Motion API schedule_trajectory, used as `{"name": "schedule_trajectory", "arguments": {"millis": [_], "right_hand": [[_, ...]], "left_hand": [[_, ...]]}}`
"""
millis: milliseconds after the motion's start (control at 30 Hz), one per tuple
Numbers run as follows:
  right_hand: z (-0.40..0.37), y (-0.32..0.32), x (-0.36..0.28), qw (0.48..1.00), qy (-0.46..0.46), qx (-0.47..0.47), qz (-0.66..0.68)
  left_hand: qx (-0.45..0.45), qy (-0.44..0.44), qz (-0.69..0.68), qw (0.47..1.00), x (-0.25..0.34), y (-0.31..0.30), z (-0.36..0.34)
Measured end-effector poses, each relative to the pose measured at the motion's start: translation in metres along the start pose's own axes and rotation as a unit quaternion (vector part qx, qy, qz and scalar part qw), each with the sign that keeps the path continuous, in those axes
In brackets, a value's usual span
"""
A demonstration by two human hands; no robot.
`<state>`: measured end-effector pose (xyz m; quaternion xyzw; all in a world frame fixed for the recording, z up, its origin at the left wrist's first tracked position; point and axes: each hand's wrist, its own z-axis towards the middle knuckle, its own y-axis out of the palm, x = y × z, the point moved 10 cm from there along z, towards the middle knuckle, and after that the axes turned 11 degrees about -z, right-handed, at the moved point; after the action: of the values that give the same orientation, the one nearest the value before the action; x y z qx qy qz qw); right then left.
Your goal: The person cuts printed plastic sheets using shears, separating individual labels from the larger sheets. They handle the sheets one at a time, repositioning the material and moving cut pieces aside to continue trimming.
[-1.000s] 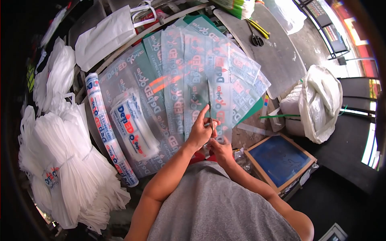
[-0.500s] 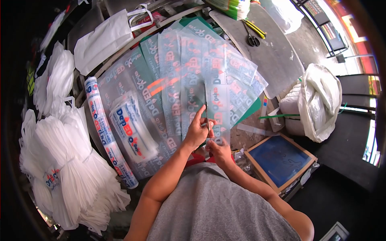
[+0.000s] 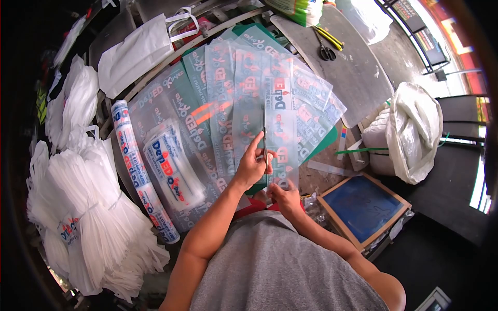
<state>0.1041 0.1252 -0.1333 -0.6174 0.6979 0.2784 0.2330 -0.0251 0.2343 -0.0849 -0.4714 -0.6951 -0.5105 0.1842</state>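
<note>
My left hand (image 3: 252, 165) is closed around a pair of scissors (image 3: 265, 147), index finger stretched along them and the blades pointing away from me. The blades lie along the edge of a clear printed plastic sheet (image 3: 280, 127), the top one of a fanned-out spread. At the near end of that sheet, my right hand (image 3: 285, 197) is closed with its lower edge pinched in the fingers. Beneath lie more overlapping printed plastic sheets (image 3: 220, 98) and a green mat (image 3: 324, 145).
To the left are a printed plastic roll (image 3: 140, 173), a stack of printed plastic bags (image 3: 174, 166) and bundled white bags (image 3: 93, 217). Black-handled scissors (image 3: 326, 52) lie at the back. A white sack (image 3: 415, 132) and a wood-framed blue screen (image 3: 363, 207) stand on the right.
The scissors in my left hand have shifted slightly toward me along the sheet. My right hand keeps nearly the same place at the sheet's near end.
</note>
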Motion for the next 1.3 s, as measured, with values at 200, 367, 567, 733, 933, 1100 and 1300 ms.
{"name": "schedule_trajectory", "arguments": {"millis": [200, 367, 567, 733, 933, 1100, 1300], "right_hand": [[0.001, 0.000, 0.000, 1.000, -0.002, -0.001, 0.003], [-0.002, 0.000, 0.002, 1.000, -0.005, -0.002, 0.011], [-0.003, 0.000, 0.003, 1.000, -0.017, -0.008, 0.005], [-0.004, 0.000, 0.001, 1.000, -0.001, -0.011, 0.010], [-0.003, -0.001, 0.008, 1.000, 0.007, -0.017, 0.009], [0.000, -0.002, 0.013, 1.000, 0.006, -0.017, 0.006], [0.001, -0.001, 0.013, 1.000, 0.007, -0.019, 0.011]], "left_hand": [[-0.002, -0.002, 0.009, 1.000, -0.001, -0.001, 0.001], [-0.010, -0.011, 0.011, 1.000, 0.002, -0.003, 0.005], [-0.005, -0.023, -0.003, 1.000, 0.003, -0.006, 0.008], [-0.003, -0.025, -0.002, 1.000, 0.004, -0.006, 0.011], [0.000, -0.028, -0.022, 0.999, 0.007, -0.006, 0.020], [-0.002, -0.030, -0.030, 0.999, 0.006, -0.006, 0.021], [-0.007, -0.021, -0.017, 1.000, 0.008, -0.006, 0.027]]}}
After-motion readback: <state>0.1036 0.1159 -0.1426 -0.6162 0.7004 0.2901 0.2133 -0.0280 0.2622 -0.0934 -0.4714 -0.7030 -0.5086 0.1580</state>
